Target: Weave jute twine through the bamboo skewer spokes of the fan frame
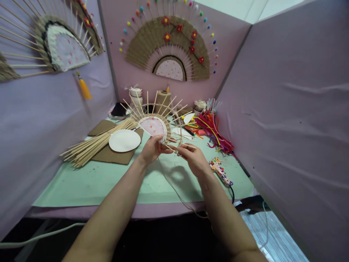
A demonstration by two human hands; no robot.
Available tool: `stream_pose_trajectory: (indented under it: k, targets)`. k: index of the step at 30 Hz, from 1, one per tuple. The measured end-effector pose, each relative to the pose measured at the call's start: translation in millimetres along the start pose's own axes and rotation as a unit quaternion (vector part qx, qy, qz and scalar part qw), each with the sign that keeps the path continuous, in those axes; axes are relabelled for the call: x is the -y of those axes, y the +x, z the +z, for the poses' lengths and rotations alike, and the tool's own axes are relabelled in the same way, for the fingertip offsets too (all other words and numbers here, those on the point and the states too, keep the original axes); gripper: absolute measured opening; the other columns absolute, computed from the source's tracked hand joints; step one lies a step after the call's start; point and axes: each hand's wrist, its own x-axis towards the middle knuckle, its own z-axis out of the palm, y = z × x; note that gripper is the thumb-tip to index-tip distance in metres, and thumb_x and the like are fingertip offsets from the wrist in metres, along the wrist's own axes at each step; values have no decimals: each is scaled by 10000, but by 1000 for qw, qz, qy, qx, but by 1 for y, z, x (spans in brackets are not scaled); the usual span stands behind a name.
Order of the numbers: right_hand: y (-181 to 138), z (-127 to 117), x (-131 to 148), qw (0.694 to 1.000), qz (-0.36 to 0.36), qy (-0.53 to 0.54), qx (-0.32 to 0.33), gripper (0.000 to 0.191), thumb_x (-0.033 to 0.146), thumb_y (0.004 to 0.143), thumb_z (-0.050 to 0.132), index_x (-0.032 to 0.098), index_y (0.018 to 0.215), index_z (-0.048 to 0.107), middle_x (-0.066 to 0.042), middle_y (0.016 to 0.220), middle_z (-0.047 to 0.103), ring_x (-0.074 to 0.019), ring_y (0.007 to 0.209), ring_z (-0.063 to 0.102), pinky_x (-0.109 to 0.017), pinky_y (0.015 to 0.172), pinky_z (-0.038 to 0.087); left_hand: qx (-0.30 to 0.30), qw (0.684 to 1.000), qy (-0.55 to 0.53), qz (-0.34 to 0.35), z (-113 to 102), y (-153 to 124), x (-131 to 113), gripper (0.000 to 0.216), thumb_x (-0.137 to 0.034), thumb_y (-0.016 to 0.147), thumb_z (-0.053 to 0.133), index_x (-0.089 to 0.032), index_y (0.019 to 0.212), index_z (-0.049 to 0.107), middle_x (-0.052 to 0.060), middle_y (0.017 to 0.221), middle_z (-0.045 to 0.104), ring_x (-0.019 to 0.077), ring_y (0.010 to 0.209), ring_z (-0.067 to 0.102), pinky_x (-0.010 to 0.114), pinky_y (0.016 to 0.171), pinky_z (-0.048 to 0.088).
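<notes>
Jute twine pinched between the fingers of my right hand, left hand fingers gripping the half-woven stick fan over the green counter.

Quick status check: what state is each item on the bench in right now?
half-woven fan: held above the table, inner rows woven, outer skewers bare.
left hand: gripping the fan's base.
right hand: pinching the twine at the fan's right edge.
twine: slack, trailing off the table's front.
skewer bundle: lying loose, spread out.
paper disc: flat on cardboard.
twine spool: upright at the back.
glue gun: lying on its side.
</notes>
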Motion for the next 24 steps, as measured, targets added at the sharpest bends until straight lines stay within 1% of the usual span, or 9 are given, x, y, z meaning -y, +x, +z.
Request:
stream_pose_trajectory:
  k: [6,9,11,13,16,18,20,22,24]
  targets:
    - [-2,-9,0,996,23,85,2,232,383,657,762,195,751,665,14,718,630,-132,704,561,-276,738,417,-14,998,-42,-36,-1,0,-4,358,-263,827,431,-40,921,694,148,819,744,235,659,721,293,547,574]
    - [-4,-14,1,991,13,131,-18,212,329,633,740,215,794,663,10,780,645,-141,748,578,-278,739,434,-21,997,-60,-47,-3,0,-5,358,-256,833,417,-43,911,694,147,835,746,230,659,723,274,528,565]
    - [-3,-16,-2,992,-20,121,-29,225,259,619,732,228,832,668,2,854,656,-153,826,592,-287,780,448,-13,996,-69,-56,-4,0,-5,362,-251,837,412,-47,937,694,147,831,746,225,643,720,272,524,563]
    - [-1,-15,-7,994,-57,85,-33,288,224,629,734,240,909,670,-16,970,661,-177,943,598,-312,849,457,-4,995,-80,-62,-5,1,-5,376,-247,845,396,-50,964,693,145,814,745,216,617,713,276,522,563]
    - [4,-9,-12,994,-109,27,-15,385,249,691,734,256,1064,638,-50,1166,631,-215,1123,560,-365,944,450,9,993,-94,-70,-8,1,-4,395,-241,855,368,-47,969,692,141,783,742,212,600,707,276,510,559]
    - [7,-3,-12,990,-138,1,7,419,283,727,730,262,1128,612,-61,1240,605,-223,1171,542,-383,972,446,25,991,-104,-82,-10,1,-3,390,-243,855,372,-52,974,690,136,761,739,217,611,709,274,503,554]
    - [10,2,-10,988,-150,-22,24,363,324,752,723,246,1094,634,-69,1241,602,-227,1151,559,-385,966,456,45,988,-114,-92,-11,1,-1,374,-246,849,390,-63,984,686,130,757,738,226,633,713,273,502,551]
    - [11,4,-8,987,-151,-36,28,257,356,763,715,217,975,673,-73,1182,622,-228,1113,576,-375,950,461,62,985,-123,-101,-13,1,0,359,-250,844,404,-73,984,683,123,763,738,229,644,715,271,498,547]
    - [11,3,-6,988,-148,-34,27,209,375,756,721,202,866,679,-63,1097,650,-216,1060,591,-353,928,460,74,983,-130,-108,-14,1,1,352,-255,843,406,-78,969,683,119,768,737,223,631,711,272,498,544]
